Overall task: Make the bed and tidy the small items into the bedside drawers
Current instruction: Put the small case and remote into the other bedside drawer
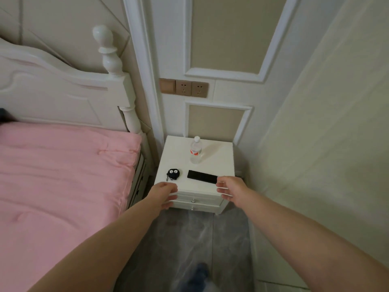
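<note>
Three small things sit on top of the white bedside table point(219, 157): one black round toy with googly eyes point(173, 174), one flat black remote point(202, 176) and one water bottle point(196, 150) standing up at the back. The toy and the remote lie near the front edge, a little apart. Two drawers point(197, 200) show below, one over the other, both closed, each with one little knob. The left hand point(163, 193) is by the front left corner, fingers loose and holding nothing. The right hand point(230, 189) is open too, just beside the remote's end. The pink bed point(63, 175) looks smooth, so I think tidying is starting. Next, a drawer must be pulled open
</note>
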`<control>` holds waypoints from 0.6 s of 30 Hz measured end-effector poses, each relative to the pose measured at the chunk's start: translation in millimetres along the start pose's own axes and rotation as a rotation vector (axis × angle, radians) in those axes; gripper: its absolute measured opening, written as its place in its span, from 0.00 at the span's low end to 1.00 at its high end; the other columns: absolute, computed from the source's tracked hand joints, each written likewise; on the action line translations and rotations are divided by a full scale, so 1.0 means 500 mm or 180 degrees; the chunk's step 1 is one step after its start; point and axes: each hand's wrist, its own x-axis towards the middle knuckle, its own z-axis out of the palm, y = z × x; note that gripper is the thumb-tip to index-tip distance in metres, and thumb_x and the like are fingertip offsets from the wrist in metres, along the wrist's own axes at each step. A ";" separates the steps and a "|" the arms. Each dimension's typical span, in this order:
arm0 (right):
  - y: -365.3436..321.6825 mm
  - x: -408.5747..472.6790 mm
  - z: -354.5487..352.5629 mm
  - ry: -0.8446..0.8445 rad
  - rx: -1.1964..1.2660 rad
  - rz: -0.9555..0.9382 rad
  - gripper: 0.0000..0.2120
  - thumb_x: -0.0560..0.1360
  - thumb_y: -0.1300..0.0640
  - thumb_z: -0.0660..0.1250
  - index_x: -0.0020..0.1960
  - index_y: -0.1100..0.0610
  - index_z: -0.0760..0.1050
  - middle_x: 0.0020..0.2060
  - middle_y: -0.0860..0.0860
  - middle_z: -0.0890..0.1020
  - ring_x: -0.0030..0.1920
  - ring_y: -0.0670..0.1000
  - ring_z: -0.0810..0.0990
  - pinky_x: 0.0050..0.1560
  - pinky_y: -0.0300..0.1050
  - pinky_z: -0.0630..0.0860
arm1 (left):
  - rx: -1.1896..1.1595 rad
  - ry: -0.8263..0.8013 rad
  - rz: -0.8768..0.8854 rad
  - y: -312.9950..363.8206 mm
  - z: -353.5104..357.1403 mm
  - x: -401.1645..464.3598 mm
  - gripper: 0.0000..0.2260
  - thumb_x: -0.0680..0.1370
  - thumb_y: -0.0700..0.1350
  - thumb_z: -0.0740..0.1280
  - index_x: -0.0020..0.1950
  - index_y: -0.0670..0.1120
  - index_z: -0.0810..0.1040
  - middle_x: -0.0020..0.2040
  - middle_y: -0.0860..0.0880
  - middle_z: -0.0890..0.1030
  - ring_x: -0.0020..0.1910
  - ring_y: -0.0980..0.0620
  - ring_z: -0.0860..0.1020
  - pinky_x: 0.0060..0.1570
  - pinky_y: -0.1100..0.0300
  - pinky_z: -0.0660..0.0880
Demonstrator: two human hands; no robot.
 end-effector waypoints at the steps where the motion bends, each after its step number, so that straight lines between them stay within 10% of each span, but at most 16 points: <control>1: -0.012 0.010 0.005 -0.0027 -0.0002 0.0021 0.09 0.75 0.56 0.68 0.54 0.57 0.79 0.44 0.51 0.84 0.44 0.51 0.83 0.42 0.44 0.76 | -0.0009 -0.0013 -0.0007 0.009 0.006 0.005 0.07 0.75 0.43 0.69 0.52 0.46 0.79 0.52 0.46 0.82 0.50 0.48 0.82 0.43 0.55 0.78; 18: -0.229 0.154 0.138 0.0210 -0.0058 -0.0063 0.09 0.75 0.57 0.67 0.56 0.56 0.76 0.49 0.52 0.84 0.49 0.51 0.83 0.50 0.46 0.79 | 0.0214 -0.0562 0.0190 0.271 -0.042 0.237 0.09 0.77 0.44 0.69 0.57 0.46 0.78 0.55 0.47 0.82 0.53 0.48 0.81 0.57 0.51 0.78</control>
